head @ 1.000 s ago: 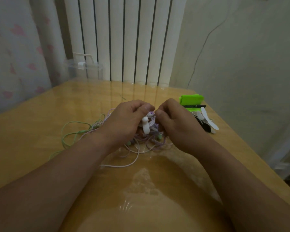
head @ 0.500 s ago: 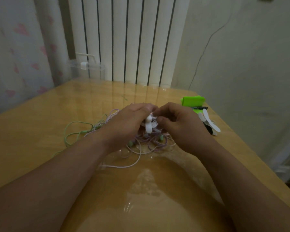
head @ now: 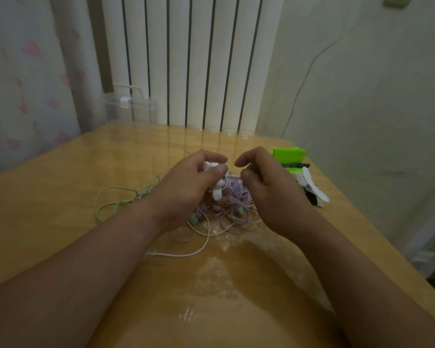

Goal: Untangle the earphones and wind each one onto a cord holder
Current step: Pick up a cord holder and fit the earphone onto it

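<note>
Hands point(head: 186, 189) point(head: 274, 197) newly apart over tangled lilac-green earphones point(head: 236, 198)

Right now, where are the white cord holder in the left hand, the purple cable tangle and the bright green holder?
white cord holder point(head: 216, 192), head view, lower rounded end.
purple cable tangle point(head: 237, 195), head view, middle of the loops.
bright green holder point(head: 288, 156), head view, its top face.
</note>
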